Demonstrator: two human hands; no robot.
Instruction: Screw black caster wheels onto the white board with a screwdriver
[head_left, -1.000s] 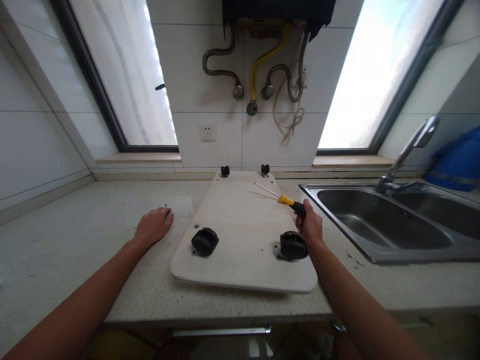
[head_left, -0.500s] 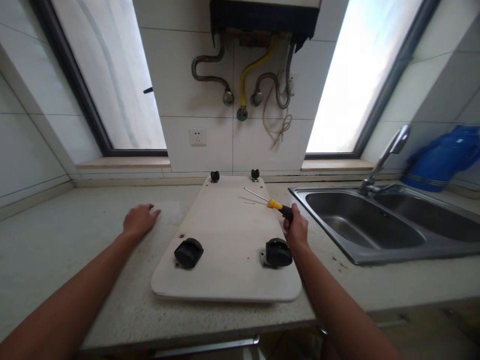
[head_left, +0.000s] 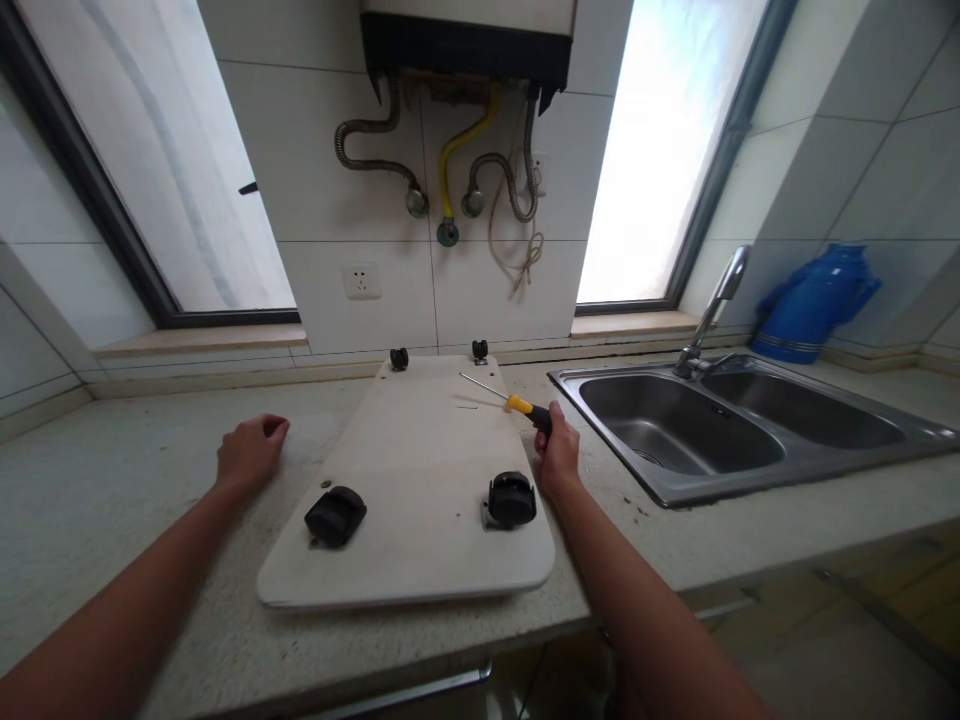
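My right hand is closed round the black end of a screwdriver with a yellow and black handle. Its thin metal shaft points left over a white board. Black casters sit at the board's corners: a near left caster, a near right caster, a far left caster and a far right caster. To the left of the board, my left hand rests over the counter with its fingers curled in. Whatever may be between those fingertips is hidden.
A steel double sink with a faucet lies to the right. Behind it stands a blue thermos jug. A water heater with pipes hangs on the tiled wall above a socket. The counter's front edge runs below the board.
The view has turned to the right, so everything sits further left. My left hand's fingers have curled in from a more outstretched pose. My right hand keeps its hold on the screwdriver.
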